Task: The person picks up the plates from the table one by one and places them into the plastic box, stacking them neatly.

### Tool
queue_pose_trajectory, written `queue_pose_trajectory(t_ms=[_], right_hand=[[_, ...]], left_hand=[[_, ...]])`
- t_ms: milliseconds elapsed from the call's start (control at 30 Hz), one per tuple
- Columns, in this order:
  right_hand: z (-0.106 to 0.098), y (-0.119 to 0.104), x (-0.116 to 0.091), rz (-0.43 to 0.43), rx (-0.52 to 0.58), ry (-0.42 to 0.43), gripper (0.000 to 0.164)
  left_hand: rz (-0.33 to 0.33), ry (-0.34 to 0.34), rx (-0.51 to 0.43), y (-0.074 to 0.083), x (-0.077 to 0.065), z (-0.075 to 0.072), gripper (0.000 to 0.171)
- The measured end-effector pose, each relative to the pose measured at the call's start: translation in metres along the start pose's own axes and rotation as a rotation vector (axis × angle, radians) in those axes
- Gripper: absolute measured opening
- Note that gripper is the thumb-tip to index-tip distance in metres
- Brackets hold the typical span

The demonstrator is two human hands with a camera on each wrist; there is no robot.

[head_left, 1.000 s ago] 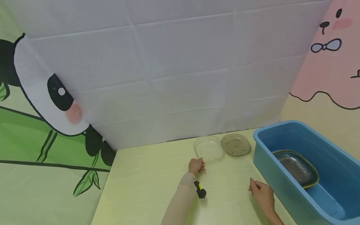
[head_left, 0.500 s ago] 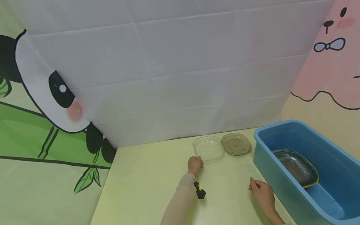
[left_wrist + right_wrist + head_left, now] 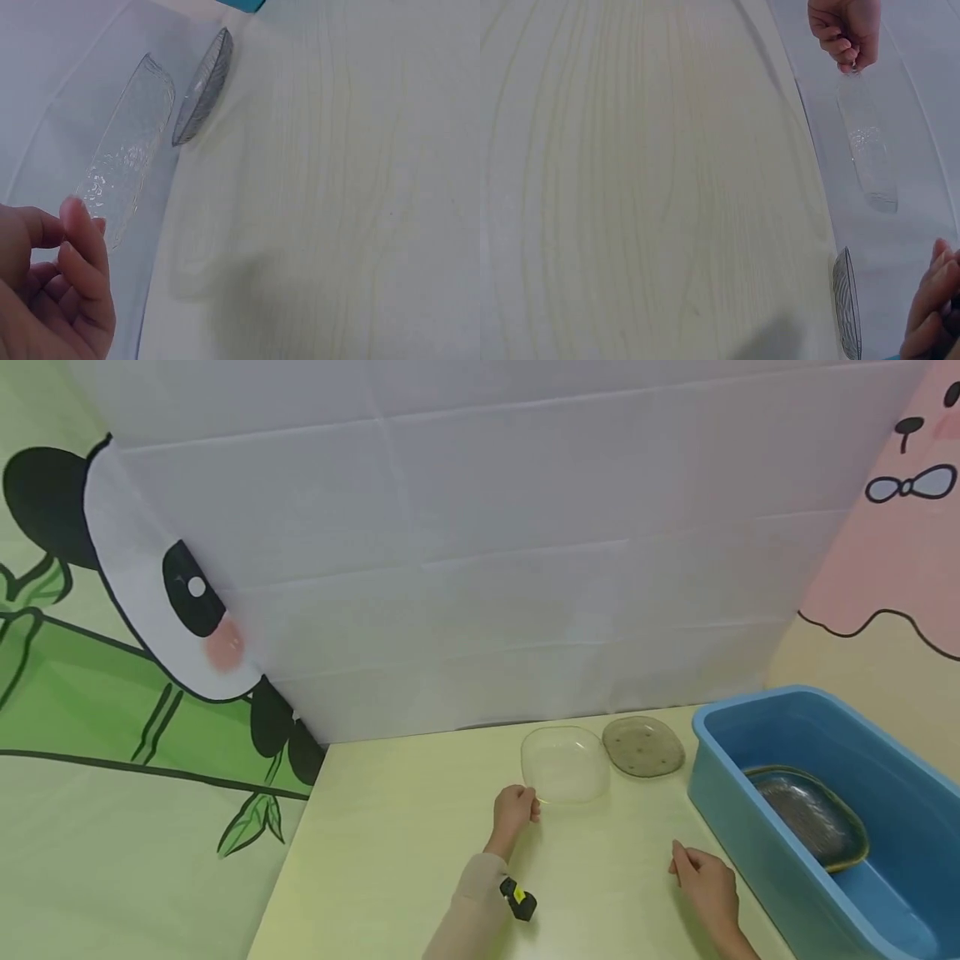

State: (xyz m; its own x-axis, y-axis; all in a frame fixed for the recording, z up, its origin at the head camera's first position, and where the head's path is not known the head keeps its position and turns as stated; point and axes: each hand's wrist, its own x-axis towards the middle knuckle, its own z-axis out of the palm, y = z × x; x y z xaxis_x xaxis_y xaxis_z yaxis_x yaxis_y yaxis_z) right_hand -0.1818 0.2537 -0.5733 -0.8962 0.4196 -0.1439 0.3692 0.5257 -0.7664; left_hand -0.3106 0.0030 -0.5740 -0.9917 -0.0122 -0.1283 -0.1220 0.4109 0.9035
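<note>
My left hand (image 3: 513,810) pinches the near left corner of a clear glass plate (image 3: 566,764), thumb on one side and fingers curled on the other. In the left wrist view the glass plate (image 3: 124,157) is held up off the table, its shadow falling below. A round, greyish translucent plate (image 3: 643,747) with small spots lies on the table to its right. My right hand (image 3: 705,885) hangs low over the table beside the blue tub, loosely curled and holding nothing.
A deep blue plastic tub (image 3: 750,818) stands at the right, with a dark, glossy, gold-rimmed dish (image 3: 813,818) leaning inside. White cloth (image 3: 487,568) rises behind the pale table (image 3: 390,843). A small black device (image 3: 519,899) is strapped at the left wrist.
My left hand has raised the clear plate from the table while pinching its corner. The view has turned slightly left; the right hand stays about where it was.
</note>
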Motion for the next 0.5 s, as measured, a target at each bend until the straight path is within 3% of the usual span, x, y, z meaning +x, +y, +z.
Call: queue_pose_trajectory(t_ms=[333, 500], right_hand=[[0.008, -0.005, -0.002, 0.018, 0.008, -0.060, 0.047], [0.012, -0.008, -0.003, 0.003, 0.008, -0.072, 0.046]], left_hand=[[0.066, 0.011, -0.089, 0.002, -0.051, -0.022, 0.027], [0.065, 0.027, -0.117, 0.001, -0.075, -0.029, 0.026]])
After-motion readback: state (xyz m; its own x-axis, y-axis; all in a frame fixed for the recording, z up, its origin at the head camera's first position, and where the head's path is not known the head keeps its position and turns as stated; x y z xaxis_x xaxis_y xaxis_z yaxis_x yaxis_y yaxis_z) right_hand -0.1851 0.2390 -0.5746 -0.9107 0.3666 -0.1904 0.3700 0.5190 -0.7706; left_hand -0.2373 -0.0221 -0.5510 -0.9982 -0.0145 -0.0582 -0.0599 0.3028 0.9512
